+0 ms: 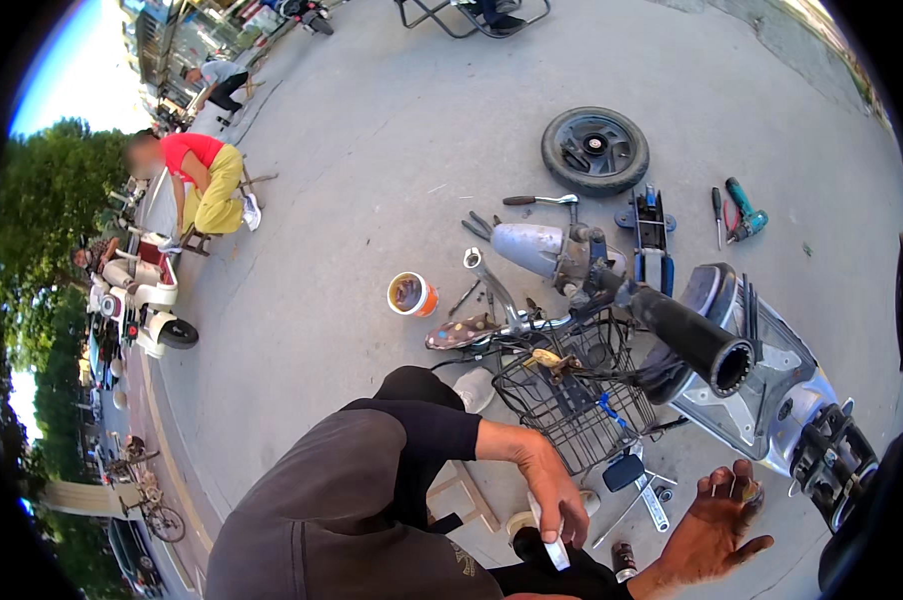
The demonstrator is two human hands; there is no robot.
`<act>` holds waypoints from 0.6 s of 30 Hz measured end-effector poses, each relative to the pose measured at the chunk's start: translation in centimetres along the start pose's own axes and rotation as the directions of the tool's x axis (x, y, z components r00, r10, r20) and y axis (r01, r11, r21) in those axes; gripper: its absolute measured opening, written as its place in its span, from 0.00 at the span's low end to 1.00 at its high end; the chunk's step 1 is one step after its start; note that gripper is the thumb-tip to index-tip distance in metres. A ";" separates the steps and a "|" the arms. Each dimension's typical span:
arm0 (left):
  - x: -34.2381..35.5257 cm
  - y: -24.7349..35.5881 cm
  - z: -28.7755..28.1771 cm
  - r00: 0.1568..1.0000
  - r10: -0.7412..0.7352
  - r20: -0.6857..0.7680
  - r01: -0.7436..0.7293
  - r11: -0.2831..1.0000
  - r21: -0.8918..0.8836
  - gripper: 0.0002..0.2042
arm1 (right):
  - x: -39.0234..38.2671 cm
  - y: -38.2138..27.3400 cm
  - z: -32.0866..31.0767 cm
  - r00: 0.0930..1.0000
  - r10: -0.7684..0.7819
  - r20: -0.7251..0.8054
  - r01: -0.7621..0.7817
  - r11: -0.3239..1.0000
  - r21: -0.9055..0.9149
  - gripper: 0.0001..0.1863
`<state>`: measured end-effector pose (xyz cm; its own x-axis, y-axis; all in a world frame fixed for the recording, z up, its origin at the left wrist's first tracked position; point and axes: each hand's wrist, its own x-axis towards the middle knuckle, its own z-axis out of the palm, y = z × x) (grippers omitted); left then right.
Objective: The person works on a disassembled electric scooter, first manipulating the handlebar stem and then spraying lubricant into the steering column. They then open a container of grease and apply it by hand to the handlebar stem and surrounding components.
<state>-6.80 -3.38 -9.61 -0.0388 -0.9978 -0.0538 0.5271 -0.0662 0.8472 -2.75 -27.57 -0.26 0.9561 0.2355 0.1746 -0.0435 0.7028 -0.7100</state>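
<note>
My left hand is closed round a thin, flat white object, too little of it showing to tell its kind. It hangs low in front of my chest, above my dark trousers. My right hand is held up with fingers spread and the palm showing, smeared with dark grease. Nothing is in it. Beyond my hands lies a partly dismantled scooter: a black wire basket, a black tube with an open end, and a silver body. A spanner lies between my hands, beside a dark rear-view mirror.
A detached wheel lies beyond the scooter. Near it are a ratchet wrench, screwdriver and teal power drill. A white-and-orange bucket stands left; a can is by my right wrist. Seated people and a parked white scooter are farther left.
</note>
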 end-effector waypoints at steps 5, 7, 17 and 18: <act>2.7 -3.6 -2.5 0.962 0.084 -0.260 -0.195 0.878 -0.437 0.32 | -1.0 0.9 -2.2 0.988 -0.060 0.139 0.022 0.966 0.258 0.44; 1.6 -2.7 1.5 0.938 0.123 -0.325 -0.283 0.814 -0.507 0.28 | -1.6 2.6 -2.6 0.994 0.043 0.104 -0.076 0.937 0.341 0.43; -1.9 0.4 1.6 0.879 0.244 -0.410 -0.416 0.812 -0.408 0.28 | -0.5 -2.6 1.3 0.928 0.037 0.371 -0.034 0.999 -0.013 0.37; -3.2 0.5 1.6 0.835 0.403 -0.375 -0.530 0.770 -0.355 0.31 | -0.2 -2.7 4.0 0.922 -0.008 0.386 0.026 0.999 -0.041 0.36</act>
<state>-7.78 -0.17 -8.12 0.4978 -0.8617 0.0983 0.7279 0.4767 0.4929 -3.97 -26.83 4.37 0.7701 0.4709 0.4304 -0.0069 0.6808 -0.7325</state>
